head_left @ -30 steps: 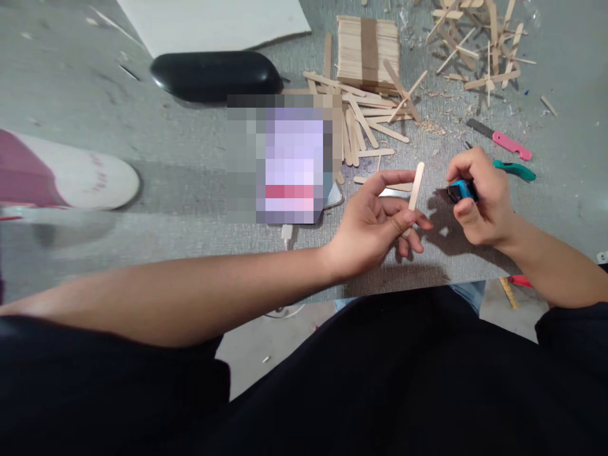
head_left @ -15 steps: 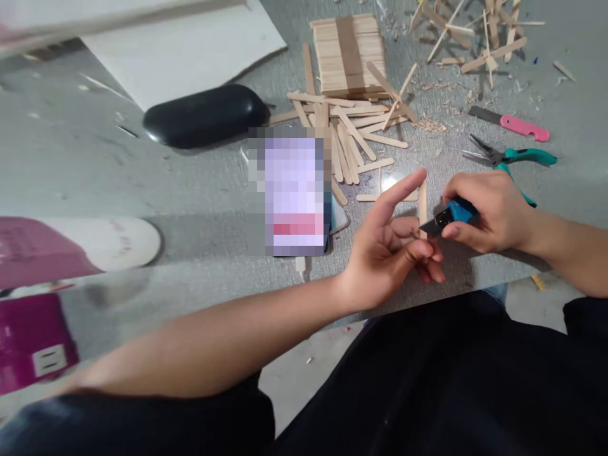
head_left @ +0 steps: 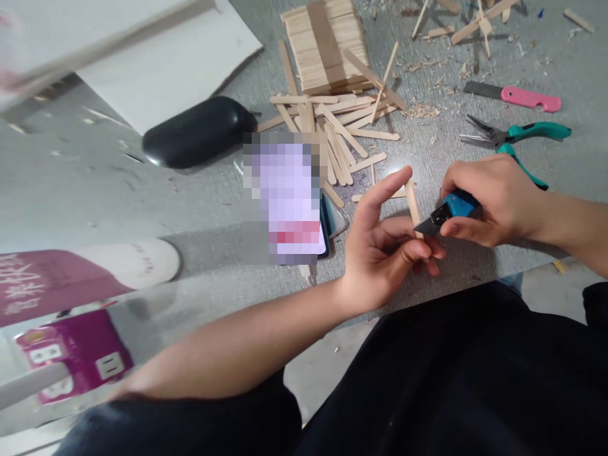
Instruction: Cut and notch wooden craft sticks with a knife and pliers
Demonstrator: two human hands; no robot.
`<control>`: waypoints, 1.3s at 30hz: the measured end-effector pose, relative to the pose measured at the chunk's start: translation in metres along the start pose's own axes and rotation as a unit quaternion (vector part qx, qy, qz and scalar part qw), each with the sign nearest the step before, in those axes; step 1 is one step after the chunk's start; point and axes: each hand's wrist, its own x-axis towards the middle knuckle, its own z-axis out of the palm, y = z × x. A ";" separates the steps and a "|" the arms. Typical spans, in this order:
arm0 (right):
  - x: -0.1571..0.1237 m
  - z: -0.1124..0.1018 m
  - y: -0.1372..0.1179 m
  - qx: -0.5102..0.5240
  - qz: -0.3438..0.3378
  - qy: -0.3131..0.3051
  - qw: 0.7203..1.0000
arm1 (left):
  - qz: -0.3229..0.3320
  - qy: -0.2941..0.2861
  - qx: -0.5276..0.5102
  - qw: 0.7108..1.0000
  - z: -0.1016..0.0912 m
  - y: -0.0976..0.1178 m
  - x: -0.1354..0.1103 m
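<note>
My left hand [head_left: 384, 247] pinches a wooden craft stick [head_left: 411, 204] between thumb and fingers, with the index finger stretched out above it. My right hand [head_left: 489, 199] is closed round a blue utility knife [head_left: 451, 210]. The knife's blade touches the stick near my left thumb. Both hands hover over the grey table [head_left: 190, 209] near its front edge.
Loose craft sticks [head_left: 332, 126] and a banded stack of sticks [head_left: 325, 44] lie behind my hands. Green-handled pliers [head_left: 517, 136] and a pink-handled blade [head_left: 515, 96] rest at the right. A phone [head_left: 294, 196], a black case [head_left: 199, 130], a white sheet [head_left: 156, 57] and purple packaging [head_left: 61, 354] lie left.
The right hand has brought the knife leftward until its blade meets the stick. The stick has tilted and sunk lower in my left hand. The view has shifted down and left.
</note>
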 end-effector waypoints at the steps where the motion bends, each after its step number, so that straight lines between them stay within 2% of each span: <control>1: 0.000 0.000 0.001 0.000 -0.006 0.000 1.000 | -0.001 0.001 -0.001 1.000 0.000 0.000 0.000; 10: -0.003 -0.001 0.000 -0.040 -0.042 -0.064 0.996 | 0.008 -0.021 0.012 1.000 0.000 0.000 -0.003; 14: -0.004 0.001 -0.005 -0.057 -0.044 -0.085 0.994 | 0.007 -0.007 0.014 1.000 0.001 -0.003 -0.005; 20: -0.001 0.006 -0.009 -0.086 -0.007 -0.049 0.995 | -0.008 0.018 0.001 1.000 0.000 -0.004 0.002; 25: -0.003 0.012 -0.009 -0.089 0.035 0.024 0.995 | -0.018 0.056 -0.005 0.998 -0.001 -0.006 0.008; 29: -0.003 0.004 -0.012 -0.085 0.071 0.074 0.991 | -0.023 0.058 -0.013 0.998 -0.002 -0.009 0.009; 33: 0.000 -0.005 -0.011 -0.092 0.064 0.053 0.992 | -0.023 0.056 -0.011 0.998 -0.003 -0.011 0.009; 39: 0.000 0.001 -0.005 -0.077 0.027 -0.005 0.997 | -0.019 0.051 0.002 0.999 -0.002 -0.009 0.006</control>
